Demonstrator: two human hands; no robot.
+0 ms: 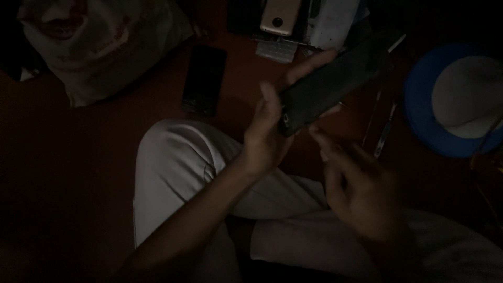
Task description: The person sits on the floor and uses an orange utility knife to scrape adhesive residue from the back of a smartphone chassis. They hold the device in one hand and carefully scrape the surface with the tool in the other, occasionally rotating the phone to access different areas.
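My left hand (264, 131) grips a dark phone (330, 86), fingers closed around its lower end, holding it tilted up above my lap. My right hand (356, 183) hovers just below the phone, fingers loosely curled and holding nothing; one fingertip reaches toward its lower edge, though I cannot tell if it touches. On the reddish floor (78, 157) lie a second dark phone (204, 78), a white bag (105, 47), thin metal tools (385, 131) and a blue-rimmed dish (453, 99).

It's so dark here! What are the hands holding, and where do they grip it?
The left hand grips a dark phone around its lower end. The right hand holds nothing; its fingertips sit just below the phone.
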